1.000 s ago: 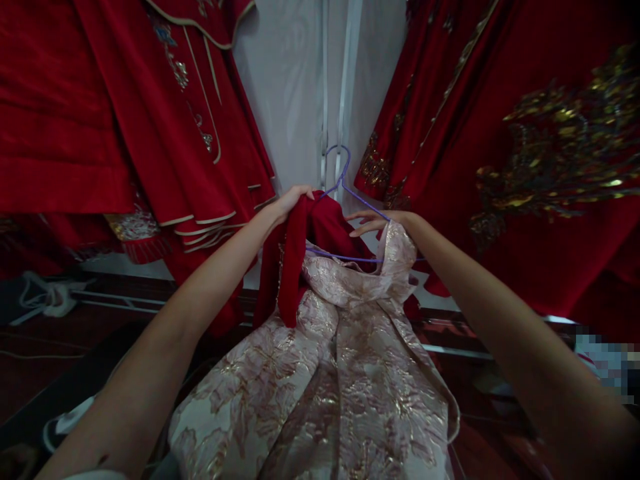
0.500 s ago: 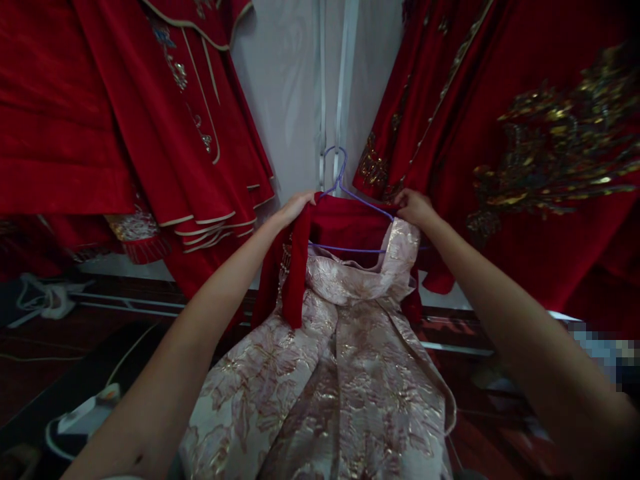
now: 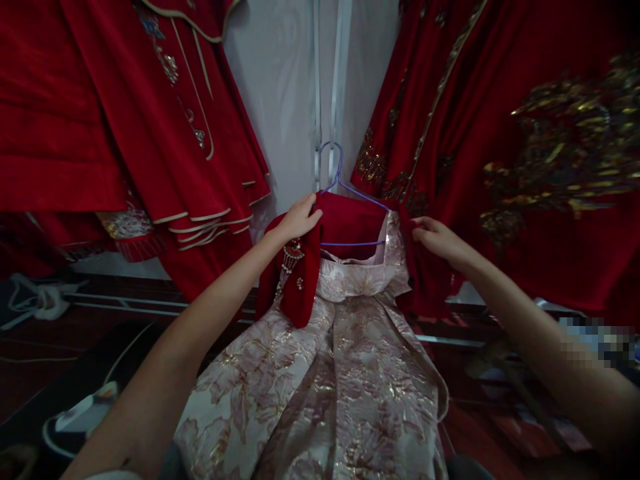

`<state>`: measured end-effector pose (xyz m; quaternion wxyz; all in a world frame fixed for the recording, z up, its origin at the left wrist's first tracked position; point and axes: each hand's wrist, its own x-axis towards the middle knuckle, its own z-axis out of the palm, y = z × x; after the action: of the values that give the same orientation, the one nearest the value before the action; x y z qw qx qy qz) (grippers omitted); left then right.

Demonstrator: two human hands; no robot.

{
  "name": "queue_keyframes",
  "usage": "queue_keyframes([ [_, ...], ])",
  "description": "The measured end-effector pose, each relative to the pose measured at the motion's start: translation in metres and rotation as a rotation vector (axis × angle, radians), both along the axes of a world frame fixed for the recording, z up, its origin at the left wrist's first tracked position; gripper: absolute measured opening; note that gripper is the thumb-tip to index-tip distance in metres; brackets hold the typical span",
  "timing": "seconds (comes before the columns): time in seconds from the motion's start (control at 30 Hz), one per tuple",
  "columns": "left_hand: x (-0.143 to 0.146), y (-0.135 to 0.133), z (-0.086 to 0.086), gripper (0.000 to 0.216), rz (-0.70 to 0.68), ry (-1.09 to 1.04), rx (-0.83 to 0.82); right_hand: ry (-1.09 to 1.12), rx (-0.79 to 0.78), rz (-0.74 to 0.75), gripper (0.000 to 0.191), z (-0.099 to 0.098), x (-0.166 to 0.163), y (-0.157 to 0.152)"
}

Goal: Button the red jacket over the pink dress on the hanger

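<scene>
A pale pink-and-gold brocade dress (image 3: 365, 373) hangs on a purple hanger (image 3: 339, 175), its strap over the hanger's right arm. Around and behind it sits a short red jacket (image 3: 306, 287) with beaded decoration on its left front. My left hand (image 3: 300, 219) is closed on the jacket's left shoulder, thumb in front. To the right of the dress strap, my right hand (image 3: 437, 241) pinches the jacket's right side and holds it out from the strap. The fingertips of that hand are partly hidden in the dark red cloth.
Red garments with pale trim (image 3: 200, 167) hang on the left, and red garments with gold sequins (image 3: 560, 147) on the right. White metal bars (image 3: 336, 80) run up the grey wall behind the hanger. At lower left, a white power strip (image 3: 83, 413) lies on a dark surface.
My right hand has moved right and slightly down, drawing the jacket's right side outward past the strap. My left hand now lies further over the left shoulder, and that front panel has turned outward.
</scene>
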<state>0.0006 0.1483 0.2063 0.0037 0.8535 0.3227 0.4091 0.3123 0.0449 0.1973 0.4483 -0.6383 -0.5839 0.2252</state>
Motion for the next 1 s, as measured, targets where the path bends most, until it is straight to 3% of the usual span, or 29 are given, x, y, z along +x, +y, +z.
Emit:
queue_keyframes([
  [0.07,0.002,-0.005,-0.001,0.005,0.027,0.005,-0.005,0.118,0.066,-0.048,0.003,-0.004,-0.025,0.007],
  [0.17,0.008,-0.012,-0.002,0.005,0.087,0.032,-0.007,0.242,0.336,-0.191,0.006,-0.012,-0.071,0.015],
  [0.2,0.009,-0.014,-0.002,0.005,0.108,0.041,-0.005,0.215,0.367,-0.157,0.009,-0.016,-0.088,0.015],
  [0.33,0.003,-0.017,0.004,0.008,0.149,0.069,-0.004,-0.028,0.326,0.334,0.013,-0.037,-0.144,0.002],
  [0.4,-0.003,-0.020,0.006,0.011,0.151,0.104,0.014,-0.106,0.333,0.397,0.012,-0.043,-0.152,-0.007],
  [0.47,-0.008,-0.030,0.001,0.013,0.173,0.137,0.072,-0.159,0.356,0.364,0.012,-0.042,-0.146,-0.013],
  [0.6,-0.003,-0.059,-0.028,0.015,0.235,0.208,0.163,-0.229,0.479,0.256,0.009,-0.035,-0.125,-0.012],
  [0.77,0.014,-0.080,-0.055,0.013,0.143,0.131,-0.029,-0.168,0.474,0.346,0.012,-0.040,-0.130,-0.004],
  [0.87,0.019,-0.079,-0.057,0.008,0.031,-0.106,-0.191,-0.015,0.438,0.381,0.013,-0.050,-0.139,0.000],
  [1.0,0.016,-0.077,-0.060,0.016,-0.179,-0.513,-0.586,0.177,0.380,0.483,0.029,-0.064,-0.140,0.002],
])
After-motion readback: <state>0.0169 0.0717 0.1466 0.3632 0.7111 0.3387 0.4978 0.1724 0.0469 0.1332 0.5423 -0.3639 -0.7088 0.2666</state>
